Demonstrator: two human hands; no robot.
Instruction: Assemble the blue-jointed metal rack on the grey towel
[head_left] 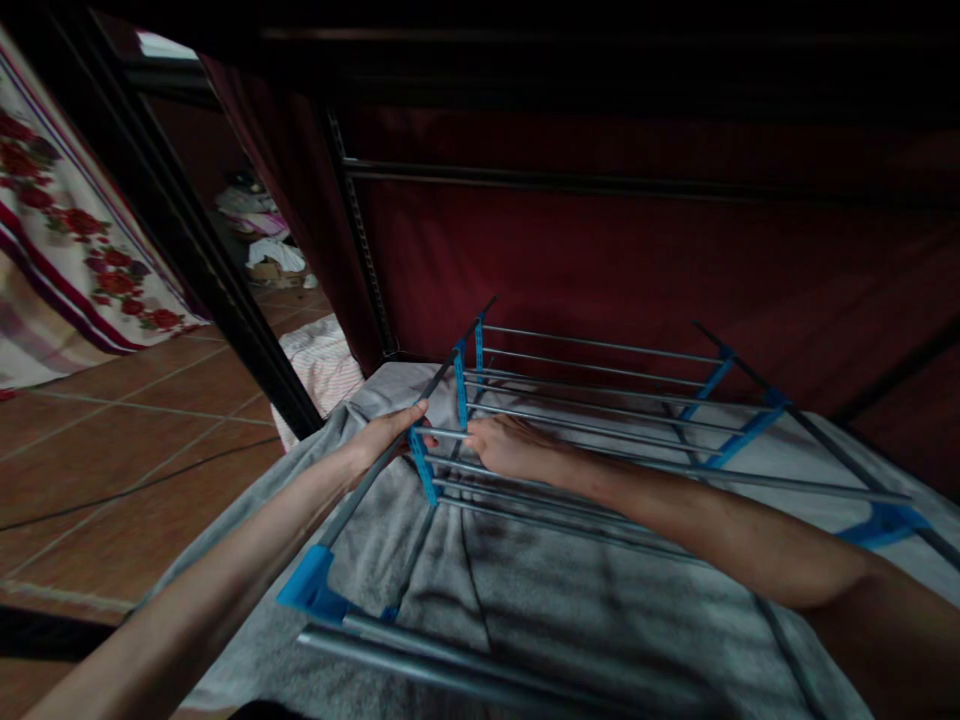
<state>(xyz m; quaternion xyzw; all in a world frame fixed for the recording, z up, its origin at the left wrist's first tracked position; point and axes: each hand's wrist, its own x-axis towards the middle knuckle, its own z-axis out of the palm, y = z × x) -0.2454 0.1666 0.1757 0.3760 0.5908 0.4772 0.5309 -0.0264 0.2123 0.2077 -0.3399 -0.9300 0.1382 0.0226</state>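
A shoe rack of grey metal tubes lies on the grey blanket (292,535), with blue plastic brackets along its side poles. My left hand (394,425) is closed around the near-left side pole (367,500), right beside a blue bracket (424,470). Part of its fingers is hidden behind the pole and bracket. My right hand (506,447) grips a metal tube (446,433) close to where that tube meets the same bracket. Another blue bracket (460,390) stands just beyond both hands. At the lower left, a blue corner piece (315,590) caps the side pole.
Loose-looking metal tubes (420,665) lie at the front. A dark metal frame post (217,260) stands at left, with a dark red curtain (600,270) behind the rack. Beyond are a tiled floor (150,430), a flowered cloth (90,230) and a heap of clothes (274,250).
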